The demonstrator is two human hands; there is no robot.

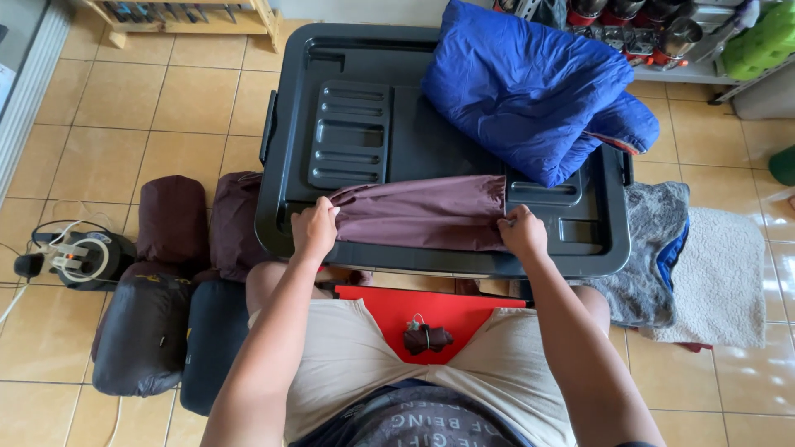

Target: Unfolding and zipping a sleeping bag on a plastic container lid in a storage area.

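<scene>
item: maroon fabric roll [422, 213], lying across the near edge of the black bin lid [356, 132]. left hand [315, 230] clenched on its left end, right hand [522, 232] gripping the right end. handling note: likely best kept taut, ends level. adjacent: blue sleeping bag [530, 87]; packed stuff sacks [157, 290] on floor.

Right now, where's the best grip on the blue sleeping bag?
Probably the narrow end of the blue sleeping bag overhanging the black bin lid's right edge, approached from the right. It tapers there; the rest is a broad, puffy, loosely folded mound with nothing to pinch. Both hands are on the maroon fabric.
</scene>
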